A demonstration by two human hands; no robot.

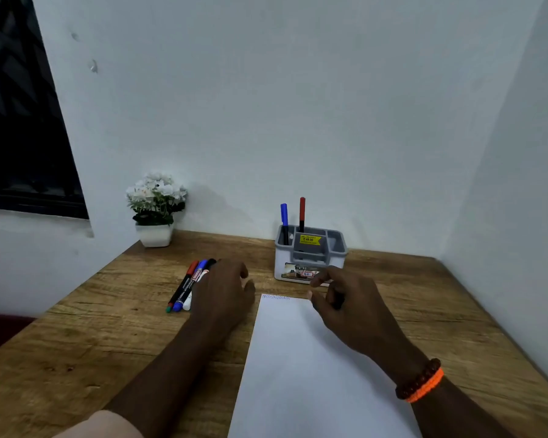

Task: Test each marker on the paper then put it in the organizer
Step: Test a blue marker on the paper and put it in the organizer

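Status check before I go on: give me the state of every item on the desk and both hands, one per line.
blue-capped marker: upright in organizer, capped
red-capped marker: upright in organizer, capped
organizer: upright near the wall, other compartments look empty
loose markers: lying side by side on desk, capped
paper: flat, faint test marks along top edge
left hand: over the loose markers, grip unclear
right hand: fingers open, empty
flower pot: upright
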